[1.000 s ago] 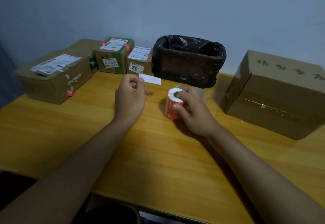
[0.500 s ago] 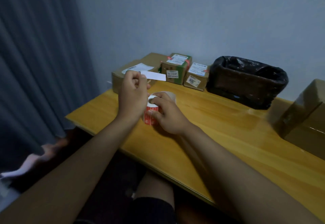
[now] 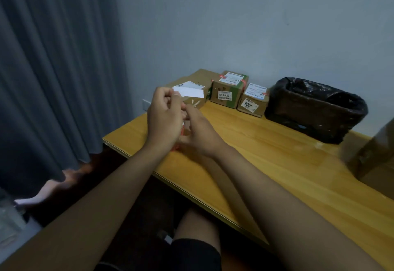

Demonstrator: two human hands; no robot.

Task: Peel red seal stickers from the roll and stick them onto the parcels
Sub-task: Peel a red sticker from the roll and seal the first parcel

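Roll (image 3: 181, 131) now hidden behind hands (image 3: 164, 117).

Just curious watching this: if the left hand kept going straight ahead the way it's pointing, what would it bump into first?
Probably the flat brown parcel right beyond the left hand, which pinches a white strip overlapping it in view. Depth is hard to judge.

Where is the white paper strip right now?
In the head view, the white paper strip is up in the left hand, pinched above the table's left end, in front of the brown parcel by the curtain.
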